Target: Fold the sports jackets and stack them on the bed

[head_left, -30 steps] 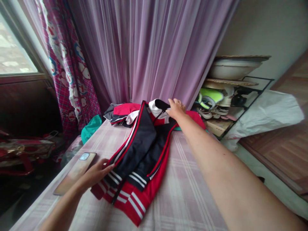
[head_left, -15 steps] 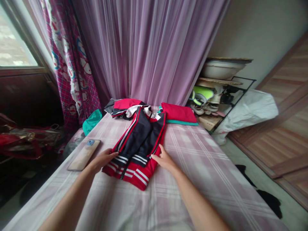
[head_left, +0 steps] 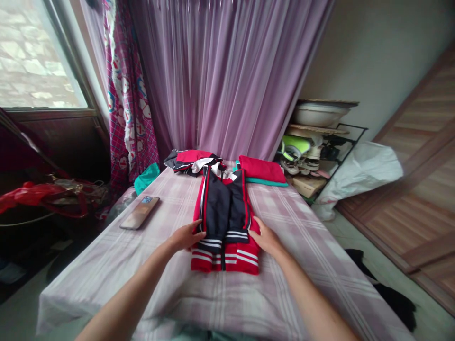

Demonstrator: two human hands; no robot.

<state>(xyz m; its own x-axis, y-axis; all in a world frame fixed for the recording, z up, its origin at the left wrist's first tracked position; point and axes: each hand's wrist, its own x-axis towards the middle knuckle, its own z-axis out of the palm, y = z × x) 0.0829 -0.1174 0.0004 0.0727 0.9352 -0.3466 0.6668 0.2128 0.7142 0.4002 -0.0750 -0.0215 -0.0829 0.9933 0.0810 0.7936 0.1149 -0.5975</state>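
Note:
A red and navy track jacket [head_left: 225, 203] lies front up on the bed, its navy sleeves folded in over the body. White stripes run across its cuffs and red hem, and a dark zip shows at the hem's middle. My left hand [head_left: 187, 236] pinches the jacket's left edge beside a cuff, thumb on top. Across from it, my right hand [head_left: 266, 237] grips the right edge the same way. The fingertips are partly hidden by the cloth. Behind the collar rest a crumpled red and dark garment [head_left: 194, 157] and a folded red cloth [head_left: 263, 169] over a green one.
A phone [head_left: 140, 213] lies on the checked bedsheet [head_left: 305, 265] at the left, near a teal cloth [head_left: 147, 177]. A rack [head_left: 341, 161] with shoes and a basin stands at the right, beside a white bag [head_left: 369, 166]. Purple curtains [head_left: 231, 76] hang behind.
The jacket has been turned from a slant to nearly straight, its hem swinging right in view. Both hands moved with it, still at its edges. The camera view has shifted too.

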